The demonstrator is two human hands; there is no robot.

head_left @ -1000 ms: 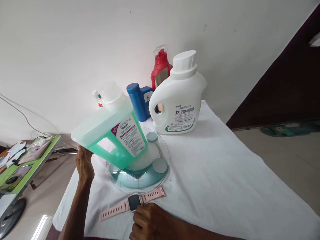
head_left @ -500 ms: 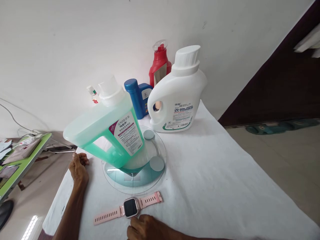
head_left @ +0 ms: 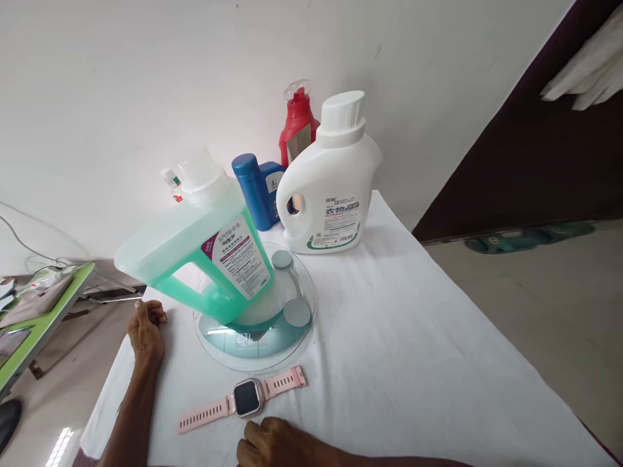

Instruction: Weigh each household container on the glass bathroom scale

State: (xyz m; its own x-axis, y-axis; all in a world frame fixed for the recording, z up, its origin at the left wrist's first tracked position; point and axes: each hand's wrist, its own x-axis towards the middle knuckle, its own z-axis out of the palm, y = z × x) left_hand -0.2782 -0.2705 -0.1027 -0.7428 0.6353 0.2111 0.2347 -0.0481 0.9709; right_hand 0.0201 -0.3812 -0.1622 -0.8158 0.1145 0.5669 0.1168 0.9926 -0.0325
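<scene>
A large jug of green liquid (head_left: 165,256) with a white cap stands on a round glass scale (head_left: 272,360). Lit digits, too blurred to read for certain, glow on the scale's display. Left of the jug, my left hand (head_left: 146,331) rests on the white cloth, fingers loosely curled and holding nothing. My right hand (head_left: 275,444) lies closed at the near edge, knuckles up, with nothing visible in it. Just beyond its fingers is a pink-strapped smartwatch (head_left: 247,397), laid flat with its strap extended and its screen dark.
Behind the scale stand a white detergent jug (head_left: 335,175), a blue bottle (head_left: 253,194) and a red bottle (head_left: 296,126). A small clear bottle (head_left: 171,181) is partly hidden behind the green jug. A green-edged table (head_left: 78,285) is at left; slippers (head_left: 501,243) lie on the floor at right.
Digits now show on the scale's display, which looked nearly blank before. The whole view has shifted slightly, so things sit further left. Both hands stay almost in place.
</scene>
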